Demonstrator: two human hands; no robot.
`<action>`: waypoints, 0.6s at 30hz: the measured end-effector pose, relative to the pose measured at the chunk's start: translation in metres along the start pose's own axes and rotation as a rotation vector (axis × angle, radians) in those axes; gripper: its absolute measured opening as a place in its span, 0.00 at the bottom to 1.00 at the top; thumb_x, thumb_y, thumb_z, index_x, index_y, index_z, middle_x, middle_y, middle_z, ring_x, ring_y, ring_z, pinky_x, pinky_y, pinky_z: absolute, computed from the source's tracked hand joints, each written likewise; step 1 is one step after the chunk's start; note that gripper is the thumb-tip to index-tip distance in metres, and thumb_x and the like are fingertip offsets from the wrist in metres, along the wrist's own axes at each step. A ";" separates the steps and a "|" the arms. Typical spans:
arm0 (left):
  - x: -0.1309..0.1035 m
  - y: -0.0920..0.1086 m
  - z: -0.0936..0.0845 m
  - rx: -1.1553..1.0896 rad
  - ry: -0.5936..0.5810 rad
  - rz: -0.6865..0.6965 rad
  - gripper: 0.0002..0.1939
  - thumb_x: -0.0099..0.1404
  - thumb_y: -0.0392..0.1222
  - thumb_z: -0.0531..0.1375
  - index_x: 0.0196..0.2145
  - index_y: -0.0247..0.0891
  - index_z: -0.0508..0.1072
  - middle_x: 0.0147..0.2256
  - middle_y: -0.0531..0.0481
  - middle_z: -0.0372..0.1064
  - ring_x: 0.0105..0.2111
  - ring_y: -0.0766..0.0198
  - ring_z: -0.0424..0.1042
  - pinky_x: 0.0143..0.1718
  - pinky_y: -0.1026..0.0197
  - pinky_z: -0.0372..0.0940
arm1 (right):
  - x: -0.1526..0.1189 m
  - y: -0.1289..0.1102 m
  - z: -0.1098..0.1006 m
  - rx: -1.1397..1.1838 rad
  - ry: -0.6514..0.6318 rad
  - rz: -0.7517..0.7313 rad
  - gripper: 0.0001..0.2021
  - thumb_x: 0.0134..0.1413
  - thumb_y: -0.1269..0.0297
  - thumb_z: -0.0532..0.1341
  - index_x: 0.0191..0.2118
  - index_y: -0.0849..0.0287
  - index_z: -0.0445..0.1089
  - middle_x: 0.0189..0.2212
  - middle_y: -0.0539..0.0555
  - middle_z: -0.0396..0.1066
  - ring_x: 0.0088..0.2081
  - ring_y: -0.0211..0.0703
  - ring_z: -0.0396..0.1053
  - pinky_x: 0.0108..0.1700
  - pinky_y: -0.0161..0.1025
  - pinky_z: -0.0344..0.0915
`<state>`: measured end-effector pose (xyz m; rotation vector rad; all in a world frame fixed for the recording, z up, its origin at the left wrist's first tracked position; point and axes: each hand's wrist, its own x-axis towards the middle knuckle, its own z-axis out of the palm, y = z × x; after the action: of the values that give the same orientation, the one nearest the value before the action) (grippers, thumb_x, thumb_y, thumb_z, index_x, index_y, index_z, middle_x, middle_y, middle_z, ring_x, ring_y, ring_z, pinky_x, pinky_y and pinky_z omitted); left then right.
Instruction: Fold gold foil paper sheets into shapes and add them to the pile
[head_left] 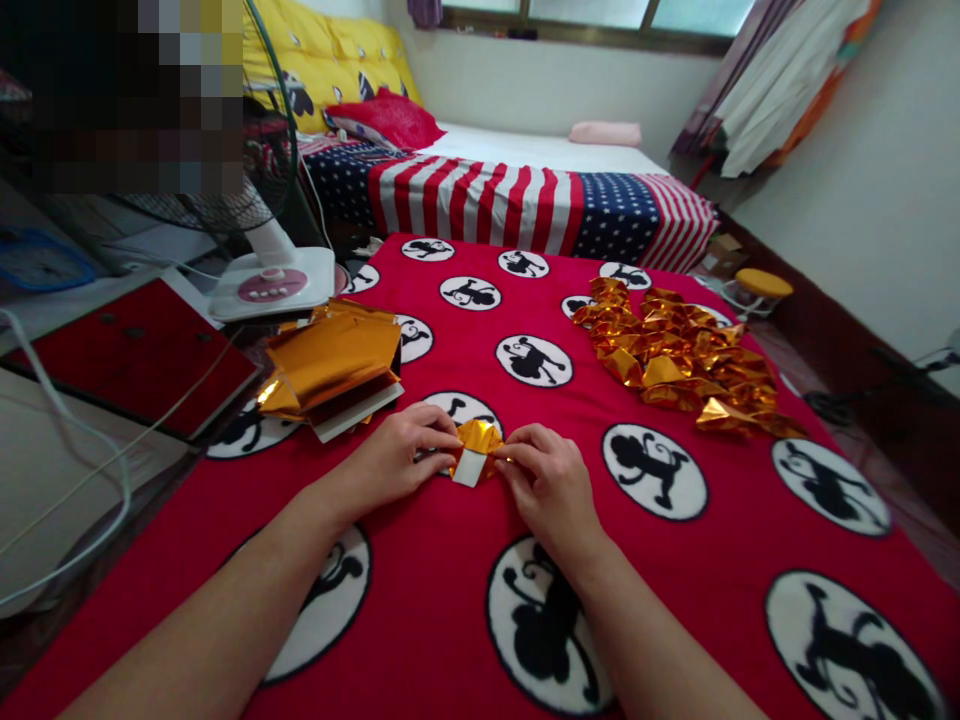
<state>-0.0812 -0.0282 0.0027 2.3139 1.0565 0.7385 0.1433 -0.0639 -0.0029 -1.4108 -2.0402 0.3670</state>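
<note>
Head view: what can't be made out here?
Head view: side edges of the small gold piece, behind fingertips of the left hand and right hand.
Head view: lower layers of the gold stack, covered by upper ones.
Head view: count in the folded pile, pieces overlap.
Head view: top of the fan, pixelated.

Tablecloth (450,560): red, white circles edged black, black cartoon figures inside. Folded paper (478,440) between the hands: shiny gold, one white patch. Paper stack (337,350) and folded pieces (664,368): same gold, stack white-edged. Bed cover (480,200): red-white stripes, navy with white stars. Stool seat (763,283) orange-yellow. Fan base (274,285) white, pink panel.
</note>
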 end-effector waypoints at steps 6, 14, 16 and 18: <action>0.000 0.004 0.002 -0.021 -0.022 -0.027 0.10 0.63 0.34 0.61 0.40 0.42 0.81 0.40 0.46 0.74 0.40 0.62 0.72 0.43 0.59 0.69 | 0.003 0.009 0.004 0.039 0.030 0.035 0.03 0.55 0.70 0.64 0.33 0.55 0.75 0.35 0.50 0.73 0.37 0.41 0.68 0.41 0.39 0.58; -0.002 0.006 -0.004 0.004 -0.110 -0.011 0.12 0.62 0.33 0.62 0.43 0.40 0.80 0.41 0.45 0.72 0.43 0.61 0.70 0.47 0.58 0.68 | 0.003 0.003 -0.002 -0.079 -0.072 -0.104 0.08 0.61 0.71 0.60 0.35 0.56 0.76 0.38 0.53 0.75 0.40 0.43 0.68 0.41 0.41 0.60; -0.002 0.007 -0.004 0.024 -0.118 0.006 0.12 0.62 0.33 0.62 0.43 0.40 0.80 0.42 0.45 0.72 0.44 0.60 0.70 0.48 0.57 0.67 | 0.001 -0.003 -0.006 -0.134 -0.121 -0.127 0.07 0.61 0.70 0.60 0.38 0.57 0.77 0.40 0.54 0.75 0.42 0.46 0.67 0.42 0.43 0.61; -0.002 0.008 -0.004 0.048 -0.119 0.014 0.12 0.62 0.33 0.62 0.43 0.41 0.79 0.42 0.45 0.72 0.45 0.60 0.69 0.48 0.57 0.67 | -0.002 -0.008 -0.008 -0.155 -0.153 -0.125 0.07 0.61 0.69 0.60 0.41 0.57 0.76 0.42 0.55 0.75 0.43 0.48 0.67 0.43 0.44 0.62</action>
<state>-0.0812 -0.0339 0.0104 2.3758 1.0163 0.5785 0.1430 -0.0698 0.0067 -1.3721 -2.3118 0.2751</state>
